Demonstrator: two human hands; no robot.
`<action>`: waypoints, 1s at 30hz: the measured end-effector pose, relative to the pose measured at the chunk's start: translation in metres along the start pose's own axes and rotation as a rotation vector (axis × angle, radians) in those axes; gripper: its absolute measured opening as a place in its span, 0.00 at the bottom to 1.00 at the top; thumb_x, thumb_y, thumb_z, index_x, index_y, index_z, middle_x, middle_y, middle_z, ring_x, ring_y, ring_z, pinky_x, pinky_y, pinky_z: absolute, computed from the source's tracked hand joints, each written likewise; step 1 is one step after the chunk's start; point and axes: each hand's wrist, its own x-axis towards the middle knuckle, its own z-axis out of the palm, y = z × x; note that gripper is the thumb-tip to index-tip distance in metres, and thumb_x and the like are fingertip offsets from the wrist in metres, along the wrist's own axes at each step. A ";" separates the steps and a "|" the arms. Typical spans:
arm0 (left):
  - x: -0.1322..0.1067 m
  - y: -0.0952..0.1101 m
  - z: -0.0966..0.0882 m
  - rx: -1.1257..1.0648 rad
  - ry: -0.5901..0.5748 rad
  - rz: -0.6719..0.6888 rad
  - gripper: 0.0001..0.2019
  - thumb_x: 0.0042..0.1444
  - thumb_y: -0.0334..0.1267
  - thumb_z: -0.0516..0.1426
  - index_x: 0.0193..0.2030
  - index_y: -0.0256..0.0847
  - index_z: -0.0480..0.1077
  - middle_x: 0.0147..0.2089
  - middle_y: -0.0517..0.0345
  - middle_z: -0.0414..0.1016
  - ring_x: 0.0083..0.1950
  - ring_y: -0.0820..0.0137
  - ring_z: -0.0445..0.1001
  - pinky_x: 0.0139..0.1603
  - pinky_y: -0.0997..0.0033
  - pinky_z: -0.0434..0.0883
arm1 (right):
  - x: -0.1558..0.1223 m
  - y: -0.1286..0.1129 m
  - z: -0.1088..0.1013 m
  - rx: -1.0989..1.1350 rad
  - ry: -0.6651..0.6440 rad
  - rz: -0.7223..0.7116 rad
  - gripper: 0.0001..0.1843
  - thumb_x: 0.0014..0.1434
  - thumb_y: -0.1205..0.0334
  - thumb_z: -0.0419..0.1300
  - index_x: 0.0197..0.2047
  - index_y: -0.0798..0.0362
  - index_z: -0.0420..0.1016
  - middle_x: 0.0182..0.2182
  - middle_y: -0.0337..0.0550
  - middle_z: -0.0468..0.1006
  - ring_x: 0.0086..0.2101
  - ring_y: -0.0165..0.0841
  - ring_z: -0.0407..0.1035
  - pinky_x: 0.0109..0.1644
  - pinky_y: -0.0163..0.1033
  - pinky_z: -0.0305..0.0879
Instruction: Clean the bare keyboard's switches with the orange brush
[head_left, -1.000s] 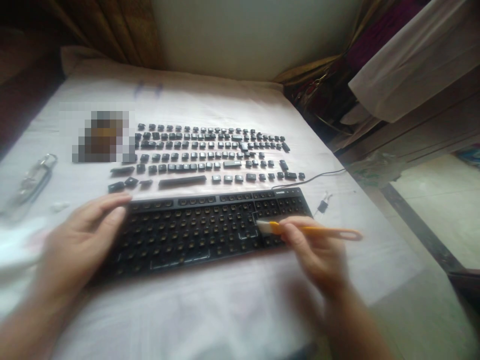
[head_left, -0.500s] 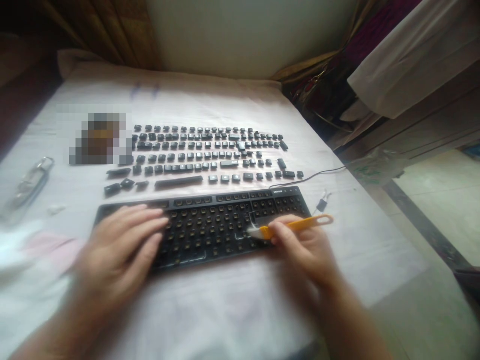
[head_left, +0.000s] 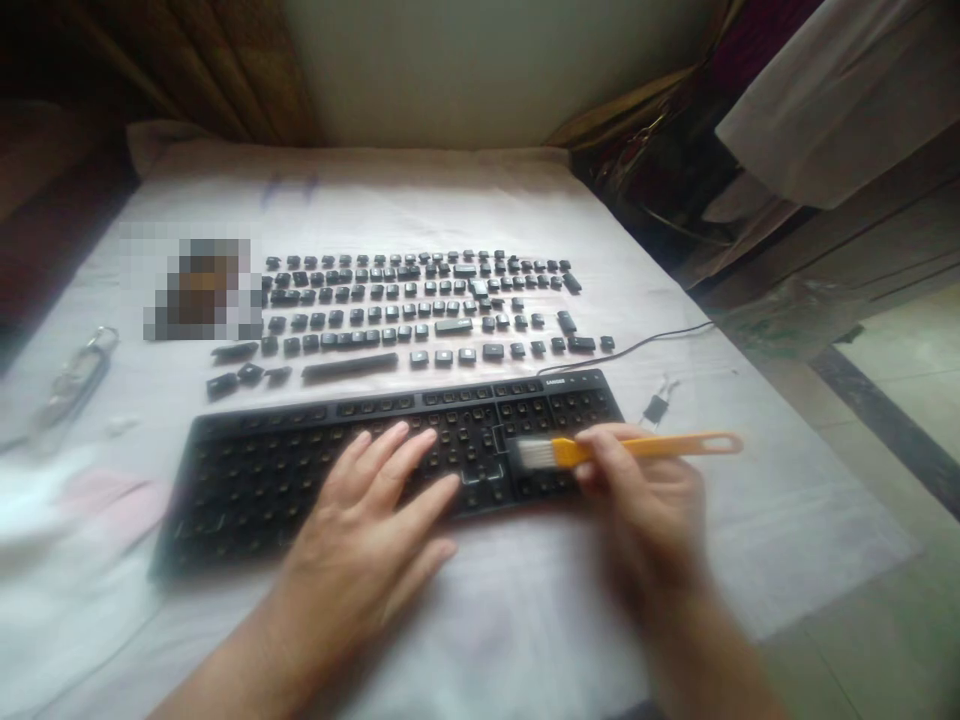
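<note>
A black keyboard (head_left: 285, 460) with its keycaps removed lies on a white cloth (head_left: 450, 210). My left hand (head_left: 367, 530) rests flat on the keyboard's middle, fingers stretched out. My right hand (head_left: 637, 500) pinches the orange handle of a small brush (head_left: 592, 450), whose white bristles sit on the keyboard's right section. The removed black keycaps (head_left: 420, 310) lie in rows on the cloth just behind the keyboard.
The keyboard's cable (head_left: 645, 345) runs off to the right. A small binder clip (head_left: 656, 405) lies right of the keyboard. A metal tool (head_left: 75, 380) lies at the far left, beside a blurred patch. The table edge drops off at right.
My left hand slid right from the keyboard's left end to its middle. The brush in my right hand shifted slightly over the right section.
</note>
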 end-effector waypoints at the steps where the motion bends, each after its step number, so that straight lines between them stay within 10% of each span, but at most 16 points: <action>1: 0.001 0.001 0.002 -0.009 -0.012 -0.015 0.18 0.66 0.50 0.56 0.59 0.50 0.76 0.72 0.49 0.67 0.75 0.56 0.59 0.78 0.51 0.50 | -0.001 -0.001 -0.001 0.002 0.026 0.008 0.12 0.60 0.53 0.68 0.32 0.53 0.82 0.18 0.37 0.77 0.18 0.28 0.70 0.23 0.31 0.69; 30: 0.011 0.011 0.009 -0.121 -0.159 -0.170 0.13 0.67 0.39 0.53 0.54 0.49 0.75 0.74 0.51 0.63 0.78 0.50 0.54 0.72 0.29 0.55 | -0.002 -0.005 -0.006 -0.116 -0.063 -0.236 0.08 0.65 0.61 0.65 0.34 0.51 0.82 0.19 0.35 0.79 0.19 0.29 0.74 0.24 0.30 0.72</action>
